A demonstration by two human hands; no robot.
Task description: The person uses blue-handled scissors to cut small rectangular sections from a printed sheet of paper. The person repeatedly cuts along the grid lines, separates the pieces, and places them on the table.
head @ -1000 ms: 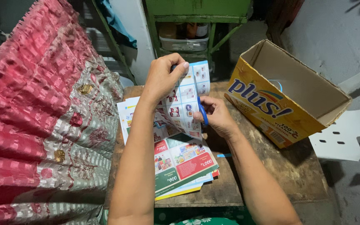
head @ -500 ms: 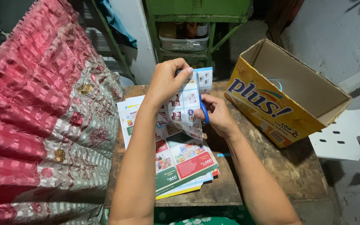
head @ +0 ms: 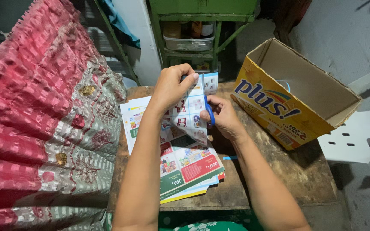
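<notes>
Two hands at work, head view: left hand (head: 173,89) pinches printed catalogue sheet (head: 190,112) upright above wooden worktop (head: 279,171); right hand (head: 222,116) grips blue-handled scissors (head: 210,113), mid-cut. Likely next: advance blades along panel edge.

Cramped corner of a modest home, worn wooden table (head: 279,171) under the fingers, red patterned cloth (head: 43,107) draped left of them, green painted shelf (head: 202,17) with jars beyond, open yellow cardboard box (head: 279,107) to their right, white plastic chair (head: 352,141), rough grey wall (head: 343,34)
</notes>
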